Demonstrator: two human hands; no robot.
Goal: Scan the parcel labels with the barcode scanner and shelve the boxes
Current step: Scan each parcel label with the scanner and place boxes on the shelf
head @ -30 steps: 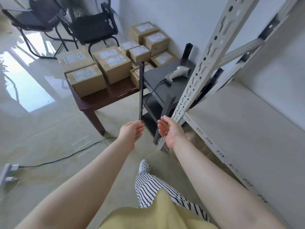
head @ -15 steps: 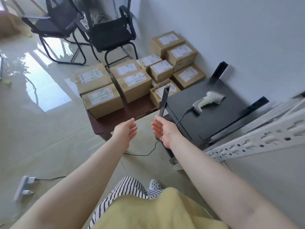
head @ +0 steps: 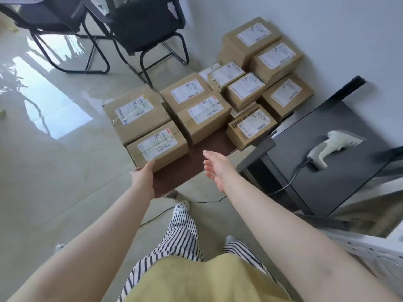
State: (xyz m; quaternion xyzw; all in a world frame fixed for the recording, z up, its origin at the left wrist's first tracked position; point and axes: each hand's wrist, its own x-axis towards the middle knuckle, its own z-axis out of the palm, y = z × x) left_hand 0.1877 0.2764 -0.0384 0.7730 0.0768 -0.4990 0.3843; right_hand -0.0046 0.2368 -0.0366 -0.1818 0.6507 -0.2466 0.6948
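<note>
The brown low table [head: 192, 171] held a cluster of cardboard parcels, each with a white label on top. The nearest parcel [head: 157, 147] sat at the table's near-left corner. The left hand [head: 142, 177] lay against that parcel's near side, fingers straight and touching the cardboard without curling around it. The right hand [head: 214, 166] hovered over the bare near part of the table, palm turned inward and fingers spread loosely, holding nothing and apart from the parcel. Behind the nearest parcel on the table stood a larger parcel [head: 136, 116], with further boxes packed toward the table's far side by the wall. The barcode scanner [head: 331, 147] lay on its side on the black stand [head: 327, 182] just right of the table, its cable running off the stand's near edge. Two black chairs [head: 130, 29] stood beyond the table's far-left side.
</note>
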